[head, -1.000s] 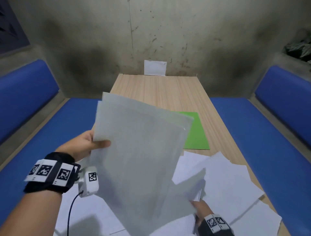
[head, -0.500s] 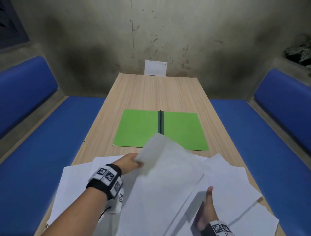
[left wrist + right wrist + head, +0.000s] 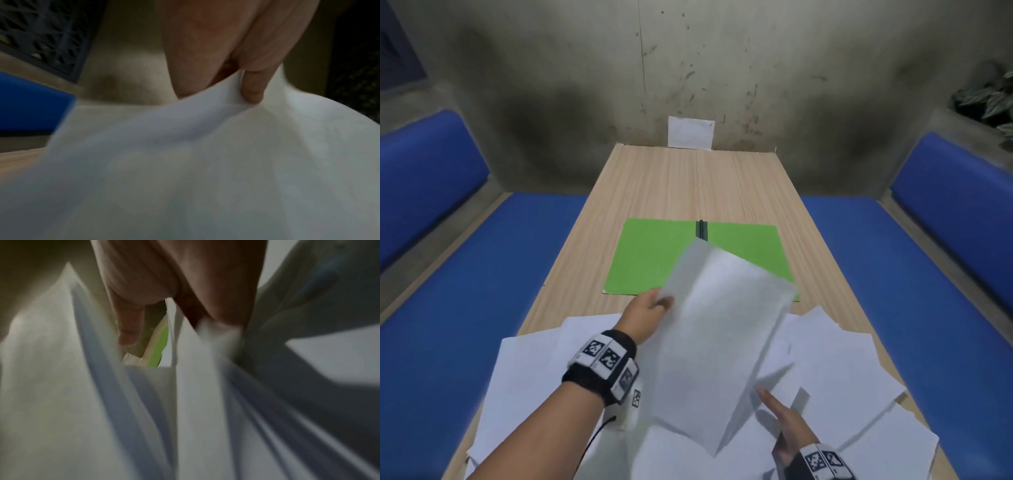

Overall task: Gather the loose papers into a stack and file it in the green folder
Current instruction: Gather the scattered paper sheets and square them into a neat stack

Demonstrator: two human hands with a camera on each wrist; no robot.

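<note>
The green folder [image 3: 654,257] lies open on the wooden table [image 3: 688,185], spine away from me. My left hand [image 3: 654,306] pinches the left edge of a few white sheets [image 3: 722,342], which tilt above the table and overlap the folder's near right corner. In the left wrist view, the thumb of that hand [image 3: 230,87] presses into the held sheets [image 3: 205,162]. My right hand [image 3: 779,409] has straight fingers at the sheets' lower right edge. In the right wrist view it [image 3: 170,331] shows thumb and fingers apart, with a strip of folder [image 3: 159,344] between them. Loose papers [image 3: 842,370] are spread over the table's near end.
Blue padded benches [image 3: 465,291] [image 3: 893,291] run along both long sides of the table. A white card [image 3: 690,133] leans on the stained wall at the far end. Bare wood lies beyond the folder. A plant [image 3: 989,99] sits at the upper right.
The sheets, held high and hiding most of the folder a second ago, have come down and forward. My left hand moved right and towards the folder. My right hand stays low at their edge.
</note>
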